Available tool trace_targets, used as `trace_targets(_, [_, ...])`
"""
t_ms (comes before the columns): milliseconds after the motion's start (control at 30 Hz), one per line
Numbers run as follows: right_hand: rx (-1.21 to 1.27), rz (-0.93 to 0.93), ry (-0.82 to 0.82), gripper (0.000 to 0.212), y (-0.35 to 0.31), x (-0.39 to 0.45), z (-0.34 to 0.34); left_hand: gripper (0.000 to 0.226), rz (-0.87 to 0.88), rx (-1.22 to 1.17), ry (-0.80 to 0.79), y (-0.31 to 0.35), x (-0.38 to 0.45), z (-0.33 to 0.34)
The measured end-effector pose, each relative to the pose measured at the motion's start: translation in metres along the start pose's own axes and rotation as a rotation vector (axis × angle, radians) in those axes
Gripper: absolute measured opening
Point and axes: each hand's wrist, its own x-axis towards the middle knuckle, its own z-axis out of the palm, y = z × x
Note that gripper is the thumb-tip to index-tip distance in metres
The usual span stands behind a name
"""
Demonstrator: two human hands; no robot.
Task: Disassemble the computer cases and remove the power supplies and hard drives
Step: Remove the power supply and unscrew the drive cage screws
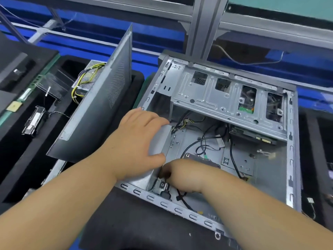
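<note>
An open computer case (292, 159) lies on its side on black foam. My left hand (138, 138) rests flat on the grey power supply (159, 141) at the case's left wall, fingers spread and thumb at its near edge. My right hand (183, 175) reaches down into the near-left corner beside the power socket (162, 186). Its fingertips are hidden and blurred, next to something dark. A hard drive (252, 137) sits under the metal drive cage (225, 98). Loose black cables (203, 143) cross the case floor.
The removed side panel (100, 109) leans upright left of the case. Behind it lies another power supply (88, 76) with yellow wires. Black foam trays (27, 159) at the left hold a small part (34, 121). An aluminium post (203, 24) rises behind the case.
</note>
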Motion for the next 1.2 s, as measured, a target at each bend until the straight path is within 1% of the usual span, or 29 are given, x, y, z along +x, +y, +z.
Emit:
trace_targets(167, [-0.011, -0.031, 0.006, 0.043, 0.005, 0.003, 0.002, 0.071, -0.006, -0.022, 0.001, 0.000, 0.000, 0.000])
trace_targets(300, [0.021, -0.019, 0.043, 0.042, 0.005, 0.005, 0.003, 0.072, -0.008, -0.016, -0.004, -0.001, 0.000, 0.001])
trace_targets(367, [0.056, 0.014, 0.104, 0.036, 0.006, 0.006, 0.001, 0.072, 0.013, -0.015, -0.013, 0.000, 0.000, -0.001])
trace_targets(433, [0.126, 0.081, 0.233, 0.032, 0.010, 0.005, -0.004, 0.069, 0.021, -0.103, -0.005, -0.002, -0.002, -0.006])
trace_targets(500, [0.326, 0.139, 0.455, 0.031, 0.015, 0.002, -0.010, 0.062, -0.037, -0.293, 0.048, -0.007, -0.006, -0.014])
trace_targets(533, [0.494, 0.145, 0.582, 0.029, 0.017, -0.001, -0.014, 0.059, -0.094, -0.378, 0.081, -0.010, -0.008, -0.017])
trace_targets(600, [0.909, 0.084, 0.788, 0.018, 0.012, -0.010, -0.024, 0.060, -0.234, -0.460, 0.118, -0.019, -0.013, -0.020])
trace_targets(633, [1.055, 0.032, 0.831, 0.017, 0.008, -0.013, -0.029, 0.066, -0.312, -0.475, 0.105, -0.022, -0.015, -0.020])
trace_targets(667, [1.108, -0.034, 0.825, 0.030, 0.004, -0.015, -0.032, 0.074, -0.388, -0.492, 0.070, -0.024, -0.016, -0.019])
trace_targets(733, [1.011, -0.083, 0.713, 0.066, -0.005, -0.014, -0.036, 0.083, -0.503, -0.575, -0.001, -0.026, -0.016, -0.016])
trace_targets(767, [0.977, -0.074, 0.640, 0.073, -0.010, -0.012, -0.035, 0.083, -0.535, -0.645, -0.023, -0.026, -0.016, -0.013])
trace_targets(800, [0.996, -0.066, 0.577, 0.071, -0.014, -0.010, -0.033, 0.080, -0.553, -0.714, -0.035, -0.026, -0.017, -0.011])
trace_targets(833, [1.031, -0.067, 0.542, 0.063, -0.015, -0.008, -0.029, 0.076, -0.562, -0.764, -0.034, -0.025, -0.018, -0.009])
trace_targets(900, [1.078, -0.104, 0.541, 0.049, -0.013, -0.005, -0.022, 0.069, -0.568, -0.812, -0.018, -0.024, -0.020, -0.006])
trace_targets(967, [1.115, -0.151, 0.531, 0.050, -0.008, -0.002, -0.016, 0.064, -0.570, -0.834, -0.017, -0.025, -0.021, -0.003])
trace_targets(1100, [1.208, -0.219, 0.510, 0.053, -0.001, -0.001, -0.015, 0.055, -0.646, -0.875, -0.028, -0.024, -0.020, -0.002])
trace_targets(1200, [1.232, -0.245, 0.517, 0.052, 0.000, -0.001, -0.015, 0.053, -0.657, -0.874, -0.034, -0.024, -0.020, -0.002])
